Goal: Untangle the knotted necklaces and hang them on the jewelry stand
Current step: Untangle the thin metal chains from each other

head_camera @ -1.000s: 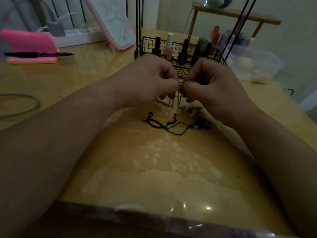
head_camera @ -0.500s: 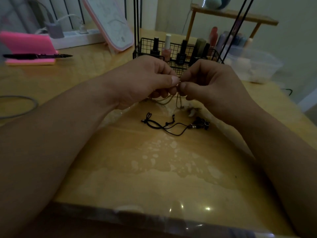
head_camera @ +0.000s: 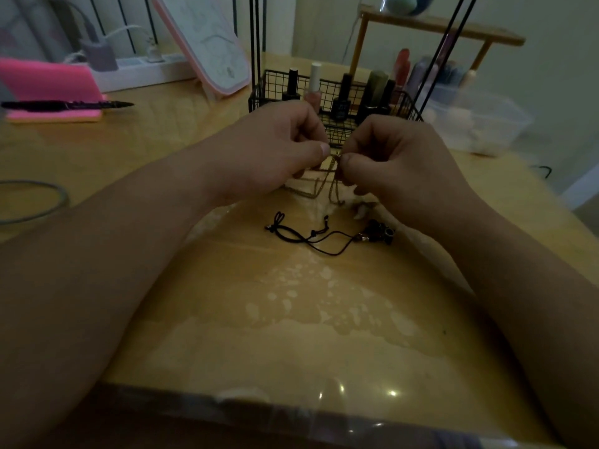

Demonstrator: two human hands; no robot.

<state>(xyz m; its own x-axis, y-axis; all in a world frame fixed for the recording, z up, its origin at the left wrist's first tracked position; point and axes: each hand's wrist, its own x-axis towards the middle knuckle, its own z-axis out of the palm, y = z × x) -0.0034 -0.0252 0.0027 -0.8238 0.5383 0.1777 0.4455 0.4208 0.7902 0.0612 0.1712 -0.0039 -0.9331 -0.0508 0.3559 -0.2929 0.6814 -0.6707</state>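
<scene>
Head, left hand (head_camera: 275, 147), right hand (head_camera: 400, 162) keep chain (head_camera: 324, 186)

Both hands raised over the table (head_camera: 291, 335), fingertips almost meeting. My left hand (head_camera: 275, 150) and right hand (head_camera: 398, 160) each pinch the thin gold chain necklace (head_camera: 334, 189); its loops hang below my fingers. Black cord necklace (head_camera: 312, 234) with dark beads lies flat nearer me, untouched. Black wire basket (head_camera: 269, 82) of nail polish bottles (head_camera: 340, 102) sits just behind my knuckles.
</scene>
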